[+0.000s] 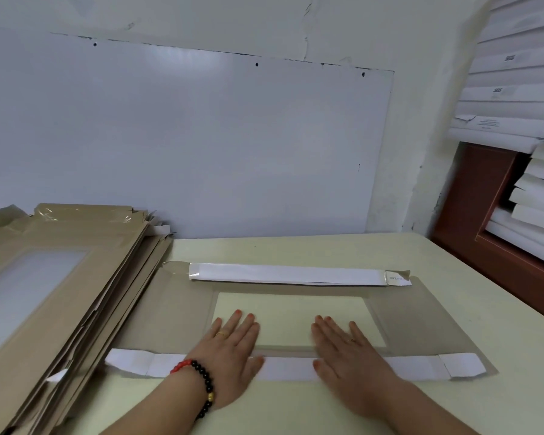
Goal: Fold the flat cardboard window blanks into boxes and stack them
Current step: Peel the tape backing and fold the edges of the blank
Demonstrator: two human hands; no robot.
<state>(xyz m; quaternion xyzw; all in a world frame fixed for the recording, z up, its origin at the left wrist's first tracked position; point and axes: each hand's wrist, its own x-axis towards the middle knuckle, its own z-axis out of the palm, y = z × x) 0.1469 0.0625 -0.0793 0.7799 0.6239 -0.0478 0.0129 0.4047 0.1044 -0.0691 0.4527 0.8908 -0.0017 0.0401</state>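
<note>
A flat grey-brown cardboard window blank (399, 318) lies on the pale table (471, 403), its clear window in the middle. Its far white flap (289, 274) and near white flap (412, 367) are both folded inward. My left hand (230, 350) lies flat with straight fingers, pressing the near flap and the window's edge. My right hand (349, 350) presses flat beside it, a little to the right. A pile of flat window blanks (60, 293) sits at the table's left.
A white board (186, 136) leans against the wall behind the table. White folded boxes (515, 98) are stacked high at the right, above and beside a red-brown wooden frame (471, 215). Bare tabletop shows on the right of the blank.
</note>
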